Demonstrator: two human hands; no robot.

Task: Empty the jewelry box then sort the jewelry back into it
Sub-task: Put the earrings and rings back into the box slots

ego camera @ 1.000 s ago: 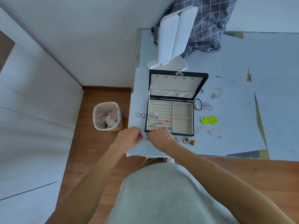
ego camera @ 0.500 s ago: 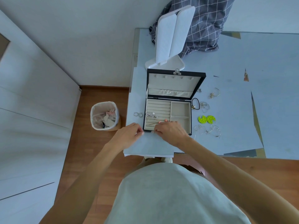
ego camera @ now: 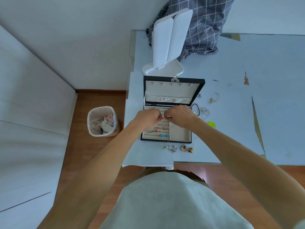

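Black rectangular jewelry box with cream lining (ego camera: 166,139) sits open near the front-left corner of the pale blue-grey tabletop (ego camera: 231,129), lid propped up at the far side. Both hands are over the box's slotted ring-roll section. Left hand (ego camera: 146,119) and right hand (ego camera: 179,115) meet fingertip to fingertip, fingers curled, pinching a tiny pale piece of jewelry (ego camera: 163,119) between them; too small to tell what it is.

In the box, near its front edge: pair of blue ball studs (ego camera: 165,136), and just behind them a pair of pink studs (ego camera: 162,128).

On the table around the box:
- in front: small silver earrings (ego camera: 170,148), two gold-brown round pieces (ego camera: 187,148)
- right: black cord loop (ego camera: 196,108), thin silver wire hoops (ego camera: 205,112), neon yellow-green piece (ego camera: 211,124) partly hidden by the right forearm
- right of lid: gold wire earring (ego camera: 214,99)
- behind: white folding stand mirror (ego camera: 170,42), then a grey checked cloth (ego camera: 204,23) against the wall

Room: white wall behind the table, brown wood floor (ego camera: 92,149) left of the box, white-lined waste bin (ego camera: 102,121) with crumpled scraps on that floor, white panelled door or cabinet fronts at far left.
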